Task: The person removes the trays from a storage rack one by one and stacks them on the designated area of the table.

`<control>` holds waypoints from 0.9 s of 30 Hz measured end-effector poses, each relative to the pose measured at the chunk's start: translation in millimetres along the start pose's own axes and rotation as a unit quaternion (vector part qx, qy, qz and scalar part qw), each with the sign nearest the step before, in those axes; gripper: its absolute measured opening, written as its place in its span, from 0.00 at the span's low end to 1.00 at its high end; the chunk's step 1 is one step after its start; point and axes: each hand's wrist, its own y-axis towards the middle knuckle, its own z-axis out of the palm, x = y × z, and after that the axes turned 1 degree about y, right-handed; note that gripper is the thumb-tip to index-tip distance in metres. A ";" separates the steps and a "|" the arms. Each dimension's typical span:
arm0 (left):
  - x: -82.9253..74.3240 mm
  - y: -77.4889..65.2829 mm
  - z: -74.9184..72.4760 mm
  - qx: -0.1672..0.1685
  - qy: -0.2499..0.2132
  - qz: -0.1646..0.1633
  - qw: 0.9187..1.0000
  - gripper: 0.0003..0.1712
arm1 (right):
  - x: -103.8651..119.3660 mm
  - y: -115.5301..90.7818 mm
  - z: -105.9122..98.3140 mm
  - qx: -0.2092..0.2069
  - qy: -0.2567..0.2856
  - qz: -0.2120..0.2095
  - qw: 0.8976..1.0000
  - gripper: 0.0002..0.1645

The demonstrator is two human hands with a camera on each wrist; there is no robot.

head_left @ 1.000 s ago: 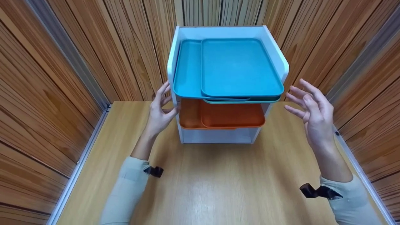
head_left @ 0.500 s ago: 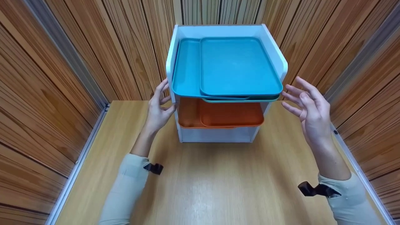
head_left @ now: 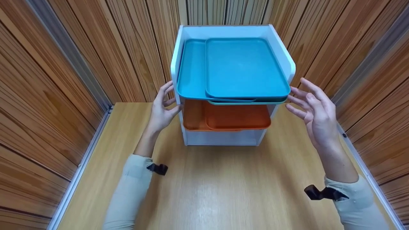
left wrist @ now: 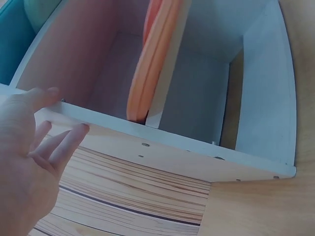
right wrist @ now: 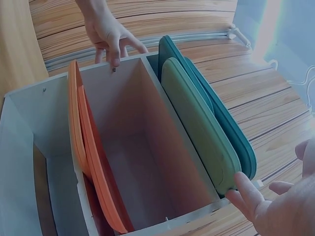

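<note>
A white shelf unit [head_left: 223,139] stands upright against the back wall. Its top level bears two overlapping blue trays [head_left: 246,68], with a green tray [right wrist: 197,123] beneath them. Two overlapping orange trays [head_left: 238,118] lie on the level below. My left hand [head_left: 162,111] holds the unit's left side panel [left wrist: 167,140], thumb at the front edge and fingers along the outer face. On the other side, my right hand [head_left: 319,118] has its fingers spread and loosely bent, with fingertips right at the unit's right side, close to the tray corners.
The unit stands on a wooden tabletop [head_left: 211,188], its bottom level below the orange trays. Wood-grain panels [head_left: 41,95] enclose the left, back and right. Metal rails [head_left: 81,166] run along the table's side edges. Dark wrist cameras [head_left: 158,169] sit at both cuffs.
My right hand has moved left, bringing its fingertips in to the unit's right side. The left hand keeps its place on the left panel. The trays have not moved on the shelves.
</note>
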 end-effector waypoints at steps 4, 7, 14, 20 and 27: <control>-0.7 2.8 -2.8 0.003 -0.016 -0.028 0.999 0.45 | 2.0 -0.2 0.7 -0.004 0.003 -0.003 1.000 0.29; -0.7 4.5 -3.6 0.004 -0.016 -0.038 0.999 0.46 | 3.5 0.4 1.1 -0.006 0.004 -0.007 1.000 0.28; 0.7 3.2 -3.0 0.006 -0.018 -0.044 0.999 0.44 | 6.3 1.2 1.0 -0.014 0.005 -0.019 1.000 0.28; 1.3 2.3 -3.8 0.007 -0.021 -0.033 0.999 0.43 | 10.4 3.7 4.1 -0.011 0.014 -0.011 1.000 0.28; 2.0 2.0 -5.3 0.024 -0.021 -0.007 0.999 0.45 | 12.1 5.2 8.5 -0.015 0.013 -0.006 1.000 0.29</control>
